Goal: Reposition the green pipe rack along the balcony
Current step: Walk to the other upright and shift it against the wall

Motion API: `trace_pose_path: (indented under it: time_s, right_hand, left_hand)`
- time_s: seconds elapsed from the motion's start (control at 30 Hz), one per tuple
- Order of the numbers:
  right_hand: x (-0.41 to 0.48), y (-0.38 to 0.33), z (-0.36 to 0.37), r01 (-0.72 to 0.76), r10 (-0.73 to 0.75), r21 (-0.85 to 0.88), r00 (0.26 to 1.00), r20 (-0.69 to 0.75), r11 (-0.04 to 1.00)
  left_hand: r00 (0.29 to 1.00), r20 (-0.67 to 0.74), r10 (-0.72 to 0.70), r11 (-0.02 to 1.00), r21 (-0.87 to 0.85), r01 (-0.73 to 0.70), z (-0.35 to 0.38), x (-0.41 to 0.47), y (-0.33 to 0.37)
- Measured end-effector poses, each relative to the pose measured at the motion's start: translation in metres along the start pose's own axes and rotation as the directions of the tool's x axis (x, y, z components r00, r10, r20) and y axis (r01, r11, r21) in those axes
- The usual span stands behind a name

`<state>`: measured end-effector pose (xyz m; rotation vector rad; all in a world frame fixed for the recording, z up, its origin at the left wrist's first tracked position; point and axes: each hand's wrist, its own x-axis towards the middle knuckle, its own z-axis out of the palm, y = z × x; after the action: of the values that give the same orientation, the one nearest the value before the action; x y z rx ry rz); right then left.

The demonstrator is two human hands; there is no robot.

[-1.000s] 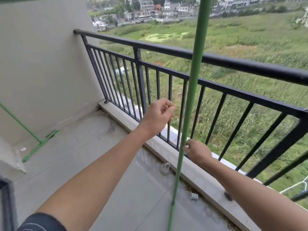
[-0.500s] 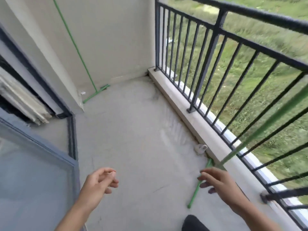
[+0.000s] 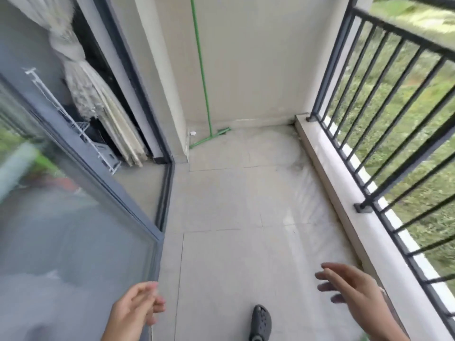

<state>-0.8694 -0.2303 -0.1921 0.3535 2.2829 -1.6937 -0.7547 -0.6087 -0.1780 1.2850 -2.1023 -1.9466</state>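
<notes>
Head view: both hands were empty — left hand (image 3: 135,310) loosely curled, right hand (image 3: 354,290) spread wide. The rack (image 3: 202,70) stood at the far wall, well ahead of both hands, its pole near-upright and its foot bar flat on the floor (image 3: 221,193). Neither hand was clearly nearer — the left perhaps slightly.

this is a narrow balcony of a home, set high above open green ground. a dark metal railing (image 3: 384,119) runs along a pale curb (image 3: 344,193), the floor (image 3: 234,205) is pale tile, and a sliding glass door (image 3: 61,230) with a gathered curtain (image 3: 93,94) behind it opens into the dwelling beside a plain plastered wall (image 3: 258,57).
</notes>
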Motion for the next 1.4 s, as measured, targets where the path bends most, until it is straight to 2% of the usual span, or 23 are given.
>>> trace_pose_path:
  time_s: [0.2,0.4,0.63,0.9,1.0,1.13,1.3,1.4]
  right_hand:
    - [0.120,-0.092,0.049,0.097,-0.092,-0.029,0.986,0.136,0.995]
    - [0.219,-0.158,0.101,0.153,-0.142,-0.050,0.974,0.178,0.987]
    - [0.336,-0.212,0.186,0.073,-0.068,-0.050,0.993,0.092,0.996]
    - [0.440,-0.323,0.265,0.094,-0.093,-0.009,0.995,0.021,0.996]
    - [0.485,-0.341,0.280,0.059,-0.059,-0.013,0.998,-0.003,0.998]
    - [0.563,-0.362,0.296,0.013,-0.013,-0.014,1.000,-0.013,1.000]
    - [0.684,-0.405,0.317,0.029,-0.029,-0.002,0.999,-0.036,1.000]
    - [0.752,-0.447,0.333,0.038,-0.037,-0.011,0.999,0.011,0.999]
  left_hand:
    - [0.989,-0.072,0.131,0.990,-0.034,-0.134,0.022,0.085,0.087]
    - [0.988,-0.105,0.117,0.989,-0.083,-0.126,0.027,0.178,0.138]
    - [0.997,-0.040,0.064,0.995,-0.074,-0.067,0.021,0.349,0.211]
    - [0.979,0.068,0.191,0.982,-0.017,-0.191,0.018,0.511,0.359]
    - [0.971,0.123,0.207,0.978,-0.009,-0.208,0.030,0.561,0.397]
    - [0.976,0.122,0.181,0.983,0.011,-0.184,0.053,0.636,0.434]
    - [0.969,0.118,0.215,0.974,0.043,-0.221,0.091,0.729,0.499]
    - [0.963,0.130,0.238,0.968,0.044,-0.246,0.111,0.778,0.554]
